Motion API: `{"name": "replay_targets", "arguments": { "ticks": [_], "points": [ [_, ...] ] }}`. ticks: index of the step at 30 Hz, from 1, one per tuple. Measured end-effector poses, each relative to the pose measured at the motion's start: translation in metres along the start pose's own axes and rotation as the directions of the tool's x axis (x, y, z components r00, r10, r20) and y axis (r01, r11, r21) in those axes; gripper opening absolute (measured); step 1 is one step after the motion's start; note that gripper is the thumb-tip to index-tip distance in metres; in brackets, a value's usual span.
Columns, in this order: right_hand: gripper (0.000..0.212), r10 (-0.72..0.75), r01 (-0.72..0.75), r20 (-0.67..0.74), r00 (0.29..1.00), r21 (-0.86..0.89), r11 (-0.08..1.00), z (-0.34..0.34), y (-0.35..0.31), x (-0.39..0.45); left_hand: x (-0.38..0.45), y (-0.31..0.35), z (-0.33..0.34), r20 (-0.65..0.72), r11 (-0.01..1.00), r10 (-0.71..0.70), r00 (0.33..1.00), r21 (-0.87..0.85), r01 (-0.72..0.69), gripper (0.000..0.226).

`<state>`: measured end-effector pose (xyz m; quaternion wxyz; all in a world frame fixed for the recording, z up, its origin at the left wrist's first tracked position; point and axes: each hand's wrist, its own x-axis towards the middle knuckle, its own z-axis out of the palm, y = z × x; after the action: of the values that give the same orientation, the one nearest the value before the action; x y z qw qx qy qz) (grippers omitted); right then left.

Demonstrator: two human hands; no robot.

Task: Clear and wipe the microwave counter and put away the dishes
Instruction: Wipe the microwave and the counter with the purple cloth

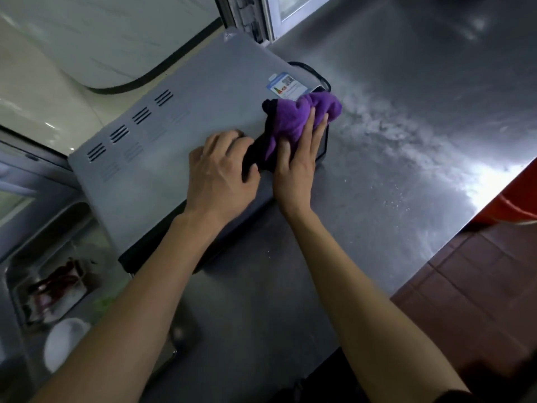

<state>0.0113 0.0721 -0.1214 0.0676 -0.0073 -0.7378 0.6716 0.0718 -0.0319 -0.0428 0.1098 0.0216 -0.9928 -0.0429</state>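
Note:
A grey microwave [174,135] with vent slots stands on the steel counter [406,117]. A bunched purple and black cloth [293,114] lies on the microwave's top near its right front edge. My right hand [299,164] presses flat on the cloth, fingers straight. My left hand [220,173] rests on the microwave top beside it, its fingers touching the black end of the cloth.
A sink [43,257] at lower left holds a white bowl [64,341] and red-patterned dishes [58,286]. An orange-red bucket [511,205] stands on the brown tiled floor [479,301] at right. A window frame [261,16] is behind the microwave.

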Motion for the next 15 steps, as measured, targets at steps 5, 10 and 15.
{"name": "replay_targets", "arguments": {
  "ticks": [5,10,15],
  "points": [
    [0.068,0.043,-0.039,-0.042,0.998,0.084,0.996,0.000,0.000,0.011,0.000,-0.003,0.002,-0.043,1.000,0.008,0.999,-0.030,-0.009,0.045],
    [0.068,0.087,-0.077,-0.067,0.994,0.142,0.987,0.007,0.000,0.001,-0.003,-0.004,0.001,-0.032,0.999,0.025,0.999,-0.030,-0.026,0.047],
    [0.068,0.120,-0.116,-0.026,0.992,0.139,0.983,0.017,0.009,-0.030,-0.005,-0.009,0.001,-0.026,0.997,0.069,0.997,-0.042,-0.070,0.047]
  ]
}}
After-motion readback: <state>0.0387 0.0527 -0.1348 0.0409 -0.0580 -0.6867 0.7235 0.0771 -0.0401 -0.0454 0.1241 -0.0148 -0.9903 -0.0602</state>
